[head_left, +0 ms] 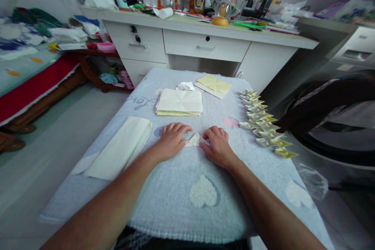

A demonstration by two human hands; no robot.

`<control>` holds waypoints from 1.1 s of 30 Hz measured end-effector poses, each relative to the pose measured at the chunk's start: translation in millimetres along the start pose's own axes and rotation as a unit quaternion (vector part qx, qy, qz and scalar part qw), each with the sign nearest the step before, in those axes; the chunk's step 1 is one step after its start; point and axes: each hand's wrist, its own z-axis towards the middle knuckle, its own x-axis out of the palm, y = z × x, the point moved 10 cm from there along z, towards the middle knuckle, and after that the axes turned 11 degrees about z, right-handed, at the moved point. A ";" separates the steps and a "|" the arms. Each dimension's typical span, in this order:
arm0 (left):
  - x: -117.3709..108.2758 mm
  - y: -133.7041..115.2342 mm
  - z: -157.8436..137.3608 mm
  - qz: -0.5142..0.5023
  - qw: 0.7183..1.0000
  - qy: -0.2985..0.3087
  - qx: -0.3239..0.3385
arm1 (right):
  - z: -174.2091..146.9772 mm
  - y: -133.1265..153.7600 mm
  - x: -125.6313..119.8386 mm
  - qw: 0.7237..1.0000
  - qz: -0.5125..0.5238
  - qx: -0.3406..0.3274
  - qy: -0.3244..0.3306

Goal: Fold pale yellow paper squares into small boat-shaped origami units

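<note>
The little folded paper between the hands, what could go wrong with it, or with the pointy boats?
The folded paper is small, with the left hand and right hand at its two ends, so an uneven pull might crease it crookedly or tear it.
It lies on a cloth, which may give a little and make sharp folds harder.
The paper boats stand near the right edge, so a bump from the right arm could knock some off.

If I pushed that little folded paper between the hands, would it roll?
Probably not: the folded paper looks flat, so it would likely slide. It's small and paper, so probably light. The fuzzy-looking cloth might slow it.
</note>
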 end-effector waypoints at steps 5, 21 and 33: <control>-5.9 -13.0 3.0 -0.097 0.995 -0.022 0.016 | 1.2 1.5 -6.4 0.998 0.067 -0.004 -0.008; -23.3 -23.7 -5.8 -0.227 0.961 -0.154 0.024 | 0.4 -6.3 -11.3 0.892 0.450 0.020 -0.040; -32.1 -36.5 -8.5 -0.143 0.973 -0.172 0.063 | 0.9 -5.6 -6.4 0.829 0.557 0.051 -0.017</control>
